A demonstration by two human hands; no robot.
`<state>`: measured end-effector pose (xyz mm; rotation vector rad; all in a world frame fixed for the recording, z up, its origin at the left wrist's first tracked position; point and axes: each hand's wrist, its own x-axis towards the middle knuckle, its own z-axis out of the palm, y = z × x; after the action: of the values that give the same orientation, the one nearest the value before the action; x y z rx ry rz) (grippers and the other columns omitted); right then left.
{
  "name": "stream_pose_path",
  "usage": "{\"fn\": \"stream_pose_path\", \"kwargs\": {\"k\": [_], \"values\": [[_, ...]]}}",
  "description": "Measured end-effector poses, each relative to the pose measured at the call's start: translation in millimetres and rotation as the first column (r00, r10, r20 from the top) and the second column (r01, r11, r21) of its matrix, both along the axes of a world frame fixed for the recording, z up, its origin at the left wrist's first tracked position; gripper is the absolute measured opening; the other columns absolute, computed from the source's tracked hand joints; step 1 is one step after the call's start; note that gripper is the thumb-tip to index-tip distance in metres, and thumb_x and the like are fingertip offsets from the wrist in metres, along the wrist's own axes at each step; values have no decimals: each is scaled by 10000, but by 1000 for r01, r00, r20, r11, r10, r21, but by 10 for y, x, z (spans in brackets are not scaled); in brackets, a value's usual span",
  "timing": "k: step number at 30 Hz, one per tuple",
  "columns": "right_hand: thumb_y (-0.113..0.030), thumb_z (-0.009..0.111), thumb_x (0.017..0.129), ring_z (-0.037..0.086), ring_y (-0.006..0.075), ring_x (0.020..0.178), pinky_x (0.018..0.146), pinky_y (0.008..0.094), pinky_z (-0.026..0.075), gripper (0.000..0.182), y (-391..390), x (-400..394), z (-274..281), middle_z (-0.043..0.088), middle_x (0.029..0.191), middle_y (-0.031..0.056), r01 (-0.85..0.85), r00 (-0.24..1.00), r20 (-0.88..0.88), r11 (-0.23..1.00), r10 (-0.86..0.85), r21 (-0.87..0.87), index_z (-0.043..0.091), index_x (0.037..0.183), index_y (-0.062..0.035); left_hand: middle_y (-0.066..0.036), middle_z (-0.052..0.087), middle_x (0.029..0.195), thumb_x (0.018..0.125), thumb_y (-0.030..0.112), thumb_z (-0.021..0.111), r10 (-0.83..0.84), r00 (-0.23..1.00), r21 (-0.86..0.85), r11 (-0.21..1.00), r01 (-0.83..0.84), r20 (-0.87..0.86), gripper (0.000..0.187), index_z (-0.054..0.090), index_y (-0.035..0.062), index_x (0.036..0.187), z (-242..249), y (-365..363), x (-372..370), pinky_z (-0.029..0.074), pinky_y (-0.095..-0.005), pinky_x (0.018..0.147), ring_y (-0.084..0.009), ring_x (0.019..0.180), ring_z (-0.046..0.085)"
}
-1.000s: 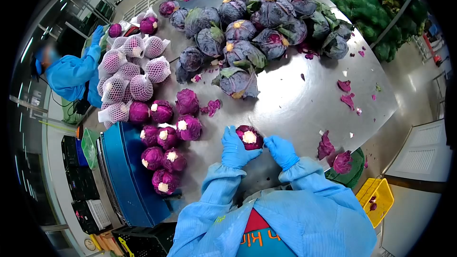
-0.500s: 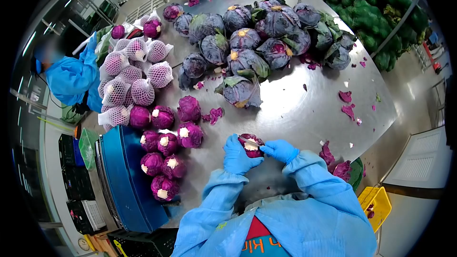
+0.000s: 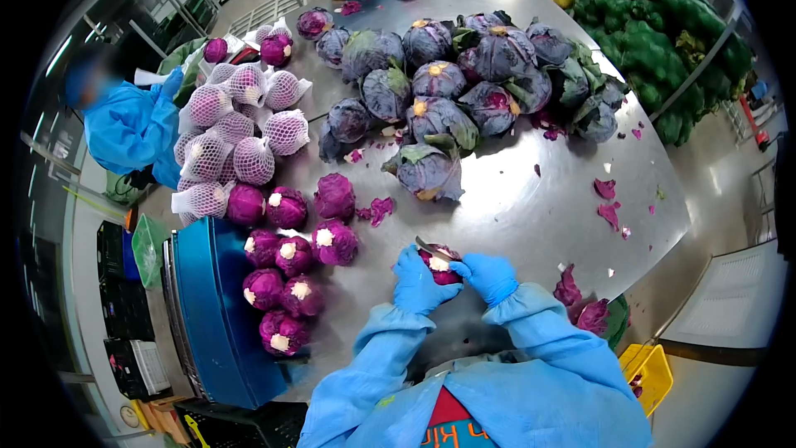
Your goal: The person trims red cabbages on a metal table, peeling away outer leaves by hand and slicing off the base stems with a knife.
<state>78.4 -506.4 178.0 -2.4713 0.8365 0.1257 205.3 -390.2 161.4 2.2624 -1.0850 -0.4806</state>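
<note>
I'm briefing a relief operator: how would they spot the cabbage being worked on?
Start at the steel table and go to its near side. There a blue-gloved left hand holds a purple cabbage with a pale cut stem. Unlike the loose trimmed cabbages leftward, it has a knife across it, gripped in the right hand.

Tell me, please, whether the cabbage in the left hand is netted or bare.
Bare: on the side in view, the cabbage in the left hand shows its purple surface and pale stem end uncovered.
</note>
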Motion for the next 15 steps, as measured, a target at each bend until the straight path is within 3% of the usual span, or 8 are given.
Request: {"fn": "stream_pose_path", "kwargs": {"k": [3, 6, 9, 12, 15], "values": [[-589, 372, 940, 609, 392, 722, 641, 484, 473, 576, 0, -48, -53, 645, 772, 157, 63, 992, 99, 993, -73, 105, 611, 779, -90, -204, 526, 1014, 479, 438, 835, 5, 1000, -2, 1000, -5, 5, 841, 476, -18, 1086, 19, -20, -4, 448, -458, 826, -364, 970, 529], [-586, 405, 934, 606, 389, 708, 618, 460, 476, 558, 55, -59, -220, 641, 775, 171, 226, 929, 208, 915, -306, 335, 603, 789, -85, -194, 582, 964, 503, 437, 816, 110, 989, -120, 988, -98, 98, 692, 609, 63, 1046, 240, -6, -52, 466, -449, 741, -361, 909, 576], [-570, 495, 907, 612, 375, 697, 639, 430, 487, 521, 58, -88, -141, 630, 745, 180, 239, 940, 118, 867, -319, 438, 610, 836, -67, -210, 559, 1002, 500, 452, 824, 9, 998, 24, 1000, -11, 65, 769, 570, 30, 1090, 209, 13, -2, 465, -449, 778, -360, 945, 561], [-563, 586, 861, 619, 351, 730, 683, 408, 489, 530, 80, -50, 243, 628, 769, 185, 243, 953, 93, 909, -289, 337, 631, 949, -42, -240, 538, 1085, 503, 473, 822, -71, 996, 73, 995, 67, 53, 860, 524, 1, 1156, 216, 60, 6, 450, -481, 861, -375, 1048, 525], [-542, 651, 817, 624, 325, 778, 716, 405, 485, 563, 5, 72, -60, 628, 821, 186, 110, 774, 507, 868, -380, 483, 637, 1047, -28, -249, 528, 1157, 497, 484, 818, -19, 991, -44, 999, 25, 135, 901, 509, 15, 1202, 325, 151, -83, 406, -512, 951, -391, 1138, 480]]}}
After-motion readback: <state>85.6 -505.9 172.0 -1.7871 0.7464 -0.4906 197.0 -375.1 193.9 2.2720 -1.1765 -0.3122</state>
